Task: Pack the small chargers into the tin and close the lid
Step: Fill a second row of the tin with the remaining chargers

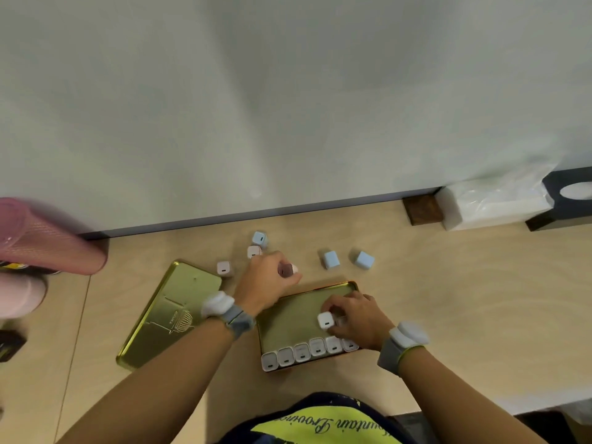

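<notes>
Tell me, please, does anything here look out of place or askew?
Nothing stands out. Six chargers stand in a tidy row in the tin; the lid lies beside it, and five loose ones wait behind.

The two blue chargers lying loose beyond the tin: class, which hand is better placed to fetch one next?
Probably the left hand: it is beyond the tin, nearer the blue chargers, though it already grips something. The right hand is placing a white charger inside.
</notes>
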Action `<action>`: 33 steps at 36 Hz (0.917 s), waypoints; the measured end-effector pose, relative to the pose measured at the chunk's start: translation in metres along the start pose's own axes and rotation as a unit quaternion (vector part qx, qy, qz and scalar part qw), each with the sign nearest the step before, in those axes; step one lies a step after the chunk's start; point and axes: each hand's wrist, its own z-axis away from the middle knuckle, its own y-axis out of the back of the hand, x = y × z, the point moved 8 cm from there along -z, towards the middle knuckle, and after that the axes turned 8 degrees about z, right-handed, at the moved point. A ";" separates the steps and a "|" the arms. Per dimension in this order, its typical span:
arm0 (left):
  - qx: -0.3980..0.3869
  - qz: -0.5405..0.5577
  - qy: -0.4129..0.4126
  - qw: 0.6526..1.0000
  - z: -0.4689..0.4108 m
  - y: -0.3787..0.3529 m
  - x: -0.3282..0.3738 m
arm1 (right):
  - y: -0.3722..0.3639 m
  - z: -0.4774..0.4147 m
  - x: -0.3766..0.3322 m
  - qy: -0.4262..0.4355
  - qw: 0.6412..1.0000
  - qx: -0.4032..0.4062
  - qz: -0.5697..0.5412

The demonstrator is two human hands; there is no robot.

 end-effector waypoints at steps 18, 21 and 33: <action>-0.051 -0.065 0.071 0.994 0.066 -0.069 -0.010 | -0.022 0.020 -0.001 0.090 0.993 -0.020 0.067; -0.052 -0.066 0.059 0.995 0.068 -0.072 -0.007 | -0.023 0.022 0.001 0.086 0.994 -0.011 0.061; -0.121 0.036 0.032 0.991 0.069 -0.087 -0.015 | -0.021 0.023 -0.004 0.078 0.994 -0.007 0.074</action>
